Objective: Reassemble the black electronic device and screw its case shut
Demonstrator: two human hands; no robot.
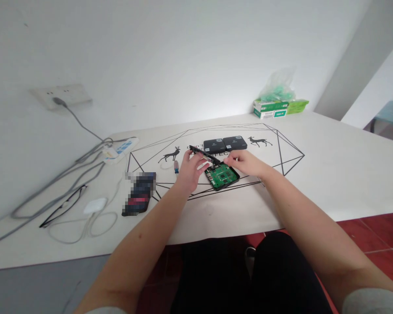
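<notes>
A small black box lies opened on the table, its green circuit board (223, 175) facing up in the black lower case (229, 186). My left hand (190, 169) grips the box's black cover (203, 153), which is tilted above the far left edge of the board. At the far right corner of the case, my right hand (242, 162) is closed in a pinch. What sits between its fingertips is too small to make out. Two closed black boxes (214, 145) stand side by side just behind. Left of my left hand lies a screwdriver (176, 166) with a clear and blue handle.
A phone-like pixelated object (140, 194), a white charger (95, 206) with its cable, and glasses (63, 206) lie on the left. Behind them are grey cables and a power strip (122, 149). Green-and-white cartons (271, 109) under a plastic bag (278, 87) stand at the back right.
</notes>
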